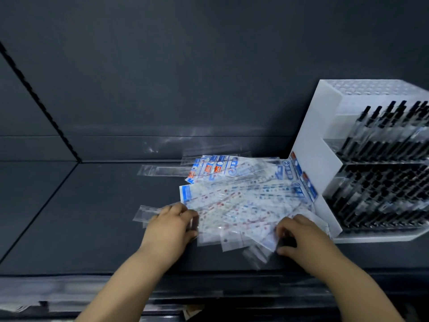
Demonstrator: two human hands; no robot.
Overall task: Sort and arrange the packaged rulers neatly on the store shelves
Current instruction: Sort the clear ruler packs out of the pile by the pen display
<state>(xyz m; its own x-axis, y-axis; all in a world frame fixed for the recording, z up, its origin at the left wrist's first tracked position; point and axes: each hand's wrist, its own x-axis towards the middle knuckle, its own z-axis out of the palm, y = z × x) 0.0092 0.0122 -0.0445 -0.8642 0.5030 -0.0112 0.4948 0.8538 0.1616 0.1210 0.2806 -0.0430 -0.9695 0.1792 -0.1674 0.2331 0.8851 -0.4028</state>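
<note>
Rulers: the packaged rulers (pixel 236 201) lie fanned on the dark shelf (pixel 92 217), their far ends against the white pen rack (pixel 325 159).
Fingers: your left hand (pixel 170 225) pinches the fan's left edge, and your right hand (pixel 301 235) curls round its near corner.
Risk: if you squeeze unevenly, the slick sleeves may slip apart or slide off the front lip.
Room: a dark back panel (pixel 209 77) stands behind.
</note>
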